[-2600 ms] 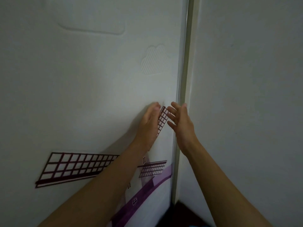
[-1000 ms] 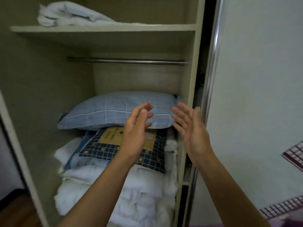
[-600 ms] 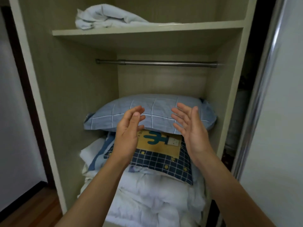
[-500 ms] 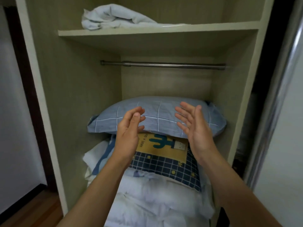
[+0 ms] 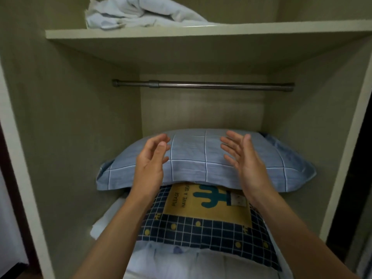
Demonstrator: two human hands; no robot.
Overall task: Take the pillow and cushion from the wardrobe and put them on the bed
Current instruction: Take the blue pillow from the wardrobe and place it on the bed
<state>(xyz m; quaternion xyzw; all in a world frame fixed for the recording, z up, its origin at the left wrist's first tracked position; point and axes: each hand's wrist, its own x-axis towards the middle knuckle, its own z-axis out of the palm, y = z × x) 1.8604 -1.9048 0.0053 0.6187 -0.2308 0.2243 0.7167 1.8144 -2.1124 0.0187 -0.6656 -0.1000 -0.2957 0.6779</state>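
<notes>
- The left hand and right hand are hovering mid-frame before the blue pillow, fingers spread, holding nothing;
- The pillow is lying on the cactus cushion inside the wardrobe, lower centre.

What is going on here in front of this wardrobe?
A person reaches both hands into the open beige wooden wardrobe. The left hand and the right hand are open, fingers spread, in front of the light blue checked pillow, and grip nothing. The pillow lies on the dark blue grid cushion with a yellow cactus panel, which rests on folded white bedding. Neither is taken out yet.
</notes>
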